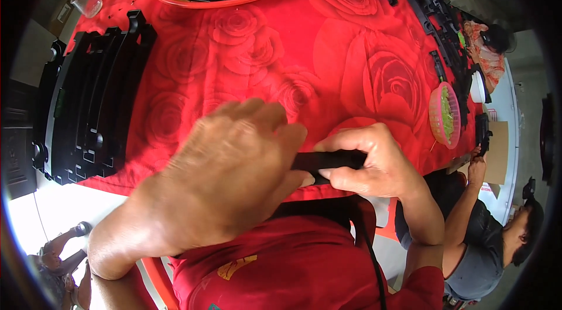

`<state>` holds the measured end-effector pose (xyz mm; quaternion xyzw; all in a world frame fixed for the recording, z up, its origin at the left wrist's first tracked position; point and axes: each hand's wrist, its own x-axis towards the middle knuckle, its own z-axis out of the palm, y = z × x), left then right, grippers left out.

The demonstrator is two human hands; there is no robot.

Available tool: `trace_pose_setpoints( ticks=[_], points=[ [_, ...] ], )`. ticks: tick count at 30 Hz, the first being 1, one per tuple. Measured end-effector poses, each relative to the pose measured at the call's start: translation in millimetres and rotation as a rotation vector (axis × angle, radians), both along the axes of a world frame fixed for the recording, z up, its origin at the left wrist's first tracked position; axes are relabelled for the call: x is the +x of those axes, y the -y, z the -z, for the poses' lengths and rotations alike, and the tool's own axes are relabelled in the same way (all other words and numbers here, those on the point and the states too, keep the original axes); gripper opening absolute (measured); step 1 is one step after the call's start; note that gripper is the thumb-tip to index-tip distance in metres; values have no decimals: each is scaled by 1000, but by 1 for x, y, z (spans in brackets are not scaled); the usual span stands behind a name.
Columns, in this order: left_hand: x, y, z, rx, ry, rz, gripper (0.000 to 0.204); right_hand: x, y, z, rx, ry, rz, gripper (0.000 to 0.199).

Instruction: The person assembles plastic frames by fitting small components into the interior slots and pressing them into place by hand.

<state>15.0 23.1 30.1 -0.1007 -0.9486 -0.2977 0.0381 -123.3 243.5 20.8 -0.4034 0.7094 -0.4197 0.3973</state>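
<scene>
Close to the near edge of the table, both my hands grip one short black plastic part (331,160). My left hand (231,164) has its fingers curled, with thumb and forefinger at the part's left end, and its back hides much of that end. At the other end, my right hand (374,161) pinches the part between thumb and forefinger. The part lies roughly level between them, and its exact kind cannot be made out. Beneath it spreads a red tablecloth (246,41) printed with roses.
Long black plastic parts (105,99) stand side by side at the left. A red basin (225,4) of yellow-green and black pieces sits at the far side, near a clear cup (88,0). Black parts (433,14) line the right edge by a pink basket (436,116). A co-worker (486,257) sits at right.
</scene>
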Motion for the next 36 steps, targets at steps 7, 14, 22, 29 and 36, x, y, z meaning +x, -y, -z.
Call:
trace_pose_setpoints(
  ticks=[7,14,22,29,36],
  points=[
    [9,27,1,406,390,73,41,10,-12,-18,36,-23,34,27],
    [2,15,17,560,372,-5,23,16,-19,-22,81,-138,137,32],
    [4,8,20,614,356,-21,20,21,-22,-30,93,-236,132,34],
    [1,6,15,608,406,-14,21,20,-24,-33,93,-177,144,34],
    [0,7,16,622,459,-23,20,18,-25,-25,74,-195,115,33]
  ],
)
